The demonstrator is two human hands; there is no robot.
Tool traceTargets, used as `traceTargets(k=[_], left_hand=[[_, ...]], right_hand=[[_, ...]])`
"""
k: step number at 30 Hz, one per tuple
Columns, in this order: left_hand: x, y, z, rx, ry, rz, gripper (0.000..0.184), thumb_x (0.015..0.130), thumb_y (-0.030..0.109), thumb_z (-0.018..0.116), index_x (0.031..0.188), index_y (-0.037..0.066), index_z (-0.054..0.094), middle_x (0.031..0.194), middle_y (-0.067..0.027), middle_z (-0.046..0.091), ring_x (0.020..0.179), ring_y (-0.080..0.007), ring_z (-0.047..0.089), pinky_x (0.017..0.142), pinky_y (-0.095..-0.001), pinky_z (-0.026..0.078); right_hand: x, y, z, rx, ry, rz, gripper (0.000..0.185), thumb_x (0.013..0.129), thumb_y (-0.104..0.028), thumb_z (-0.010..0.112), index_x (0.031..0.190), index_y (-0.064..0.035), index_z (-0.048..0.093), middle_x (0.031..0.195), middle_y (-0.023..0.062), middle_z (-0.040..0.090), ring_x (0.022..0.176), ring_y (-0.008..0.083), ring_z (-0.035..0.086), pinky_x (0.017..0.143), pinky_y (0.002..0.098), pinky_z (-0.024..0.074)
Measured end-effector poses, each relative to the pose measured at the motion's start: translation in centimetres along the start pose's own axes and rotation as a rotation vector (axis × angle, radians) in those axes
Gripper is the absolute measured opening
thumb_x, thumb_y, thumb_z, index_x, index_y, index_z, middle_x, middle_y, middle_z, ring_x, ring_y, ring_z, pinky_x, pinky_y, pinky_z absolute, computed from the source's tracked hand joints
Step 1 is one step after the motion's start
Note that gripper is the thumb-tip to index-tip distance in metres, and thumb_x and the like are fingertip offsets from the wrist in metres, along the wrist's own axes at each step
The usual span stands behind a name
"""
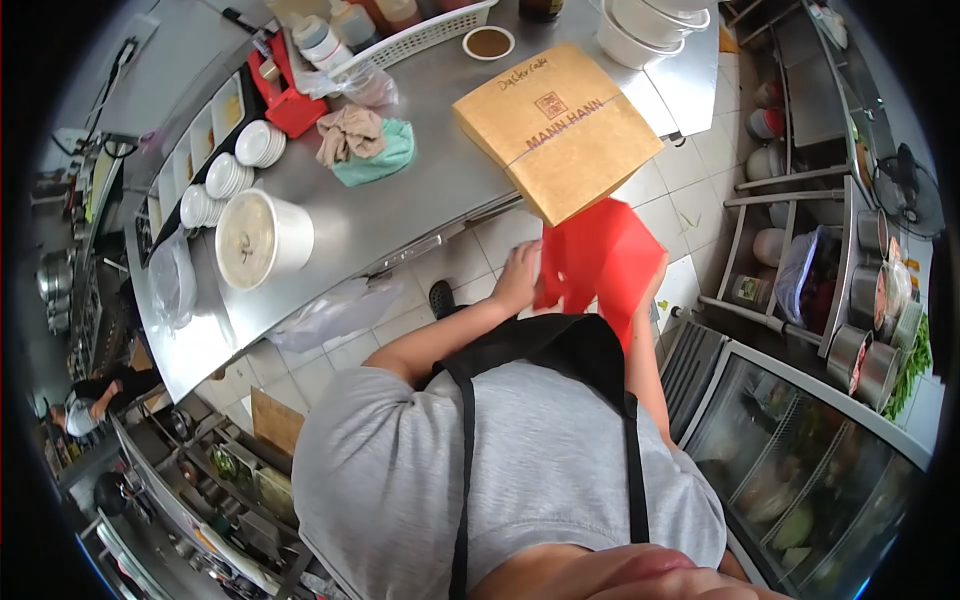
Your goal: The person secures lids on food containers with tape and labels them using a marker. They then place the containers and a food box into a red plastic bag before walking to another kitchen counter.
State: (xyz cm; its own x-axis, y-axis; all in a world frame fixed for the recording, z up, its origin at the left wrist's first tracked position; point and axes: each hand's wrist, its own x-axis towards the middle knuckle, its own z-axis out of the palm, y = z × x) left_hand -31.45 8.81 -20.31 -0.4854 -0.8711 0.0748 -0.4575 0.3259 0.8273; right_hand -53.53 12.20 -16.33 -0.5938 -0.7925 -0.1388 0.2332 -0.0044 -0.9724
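Observation:
A red bag (598, 262), thin and soft-looking, hangs in front of my black apron (545, 345), just off the edge of the steel table. At its left edge is my left hand (516, 280), fingers curled around the red material. My right hand (655, 283) grips the opposite edge, its fingers largely hidden by the bag. Just beyond the bag, a brown paper takeaway box (580, 150) printed "MANN HANN" lies by the table's edge, with handwriting on its far flap. The box covers the top of the bag.
The steel table (430, 190) carries a white lidded tub (290, 240), stacked small dishes (228, 175), folded cloths (375, 150), a sauce cup (489, 42) and a bottle basket (420, 38). A glass-topped chiller (790, 450) stands right; a person (90, 405) is far left.

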Motion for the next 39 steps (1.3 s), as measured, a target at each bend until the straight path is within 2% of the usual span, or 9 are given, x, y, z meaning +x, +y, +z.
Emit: traceTargets(k=[4,8,13,16,22,29,31,35,39], left_hand=[[-1.7,1.8,-1.8,0.009,-0.097,0.250,0.078,0.070,0.032,0.066,0.131,0.005,0.027,0.135,-0.0176,0.024,0.124,-0.0370,0.027,0.100,-0.0491,0.026],[-0.7,3.9,-4.7,-0.056,-0.086,0.033,0.044,0.078,0.024,0.063,0.110,-0.003,0.048,0.106,-0.0163,0.052,0.096,-0.0266,0.054,0.079,-0.0296,0.044],[-2.9,4.2,-8.4,-0.621,0.122,-0.321,0.007,0.081,0.007,0.059,0.082,0.000,0.059,0.078,-0.0036,0.056,0.074,-0.0092,0.055,0.067,-0.0237,0.044],[-4.1,3.1,-10.1,-0.104,0.242,-0.139,0.023,0.077,0.017,0.065,0.092,0.002,0.057,0.087,-0.0078,0.059,0.080,-0.0129,0.057,0.067,-0.0244,0.044],[-4.5,0.6,-8.9,-0.481,0.171,-0.529,0.020,0.082,0.018,0.060,0.092,0.000,0.056,0.077,-0.0094,0.061,0.062,-0.0144,0.058,0.056,-0.0258,0.045],[-5.8,0.0,-12.9,-0.716,0.411,-0.428,0.015,0.085,0.013,0.055,0.089,0.000,0.060,0.078,-0.0044,0.063,0.071,-0.0096,0.059,0.065,-0.0228,0.046],[-6.7,0.8,-14.3,-0.705,0.474,-0.291,0.014,0.087,0.014,0.053,0.093,0.003,0.059,0.081,-0.0029,0.063,0.070,-0.0083,0.057,0.065,-0.0216,0.045],[-7.9,3.4,-17.0,-0.255,0.498,0.063,0.011,0.083,0.008,0.054,0.090,0.000,0.055,0.088,-0.0038,0.056,0.071,-0.0109,0.053,0.066,-0.0220,0.042],[-9.0,7.6,-18.5,-0.228,0.335,0.121,0.014,0.079,0.005,0.055,0.091,-0.002,0.052,0.087,-0.0087,0.050,0.082,-0.0196,0.051,0.069,-0.0260,0.040]], right_hand=[[0.3,-0.9,3.1,0.632,0.079,0.395,0.025,0.082,-0.002,0.049,0.105,-0.0045,0.039,0.097,0.0117,0.052,0.082,0.0194,0.055,0.069,0.0310,0.0477],[-0.4,-1.5,6.7,0.383,0.213,0.331,0.026,0.082,0.004,0.039,0.106,-0.0054,0.040,0.094,0.0151,0.053,0.076,0.0231,0.056,0.059,0.0316,0.0477],[0.7,-0.3,7.9,0.490,0.131,0.439,0.024,0.083,0.006,0.033,0.104,-0.0008,0.043,0.093,0.0169,0.055,0.060,0.0198,0.051,0.049,0.0284,0.0424],[1.4,0.1,8.3,0.556,0.043,0.545,0.022,0.085,0.003,0.034,0.103,0.0056,0.047,0.098,0.0183,0.054,0.080,0.0254,0.057,0.064,0.0324,0.0491],[0.6,-0.4,10.8,0.523,0.120,0.616,0.023,0.088,-0.001,0.036,0.106,0.0089,0.047,0.106,0.0203,0.053,0.096,0.0300,0.055,0.081,0.0390,0.0498],[-2.4,-0.7,9.7,0.394,-0.112,0.442,0.016,0.086,-0.005,0.044,0.100,0.0009,0.051,0.103,0.0162,0.056,0.092,0.0255,0.057,0.079,0.0390,0.0490],[-3.1,-2.4,8.7,-0.298,-0.475,0.465,0.018,0.081,0.000,0.044,0.093,-0.0005,0.057,0.095,0.0125,0.059,0.091,0.0237,0.058,0.078,0.0386,0.0481],[-6.8,-6.7,9.9,-1.506,-0.796,-0.709,0.029,0.072,0.003,0.044,0.096,-0.0012,0.061,0.086,0.0131,0.060,0.086,0.0254,0.057,0.076,0.0353,0.0453],[-13.8,-11.7,18.0,-0.522,-0.964,-0.469,0.015,0.081,-0.007,0.055,0.091,0.0006,0.062,0.084,0.0067,0.059,0.081,0.0165,0.056,0.069,0.0271,0.0459]])
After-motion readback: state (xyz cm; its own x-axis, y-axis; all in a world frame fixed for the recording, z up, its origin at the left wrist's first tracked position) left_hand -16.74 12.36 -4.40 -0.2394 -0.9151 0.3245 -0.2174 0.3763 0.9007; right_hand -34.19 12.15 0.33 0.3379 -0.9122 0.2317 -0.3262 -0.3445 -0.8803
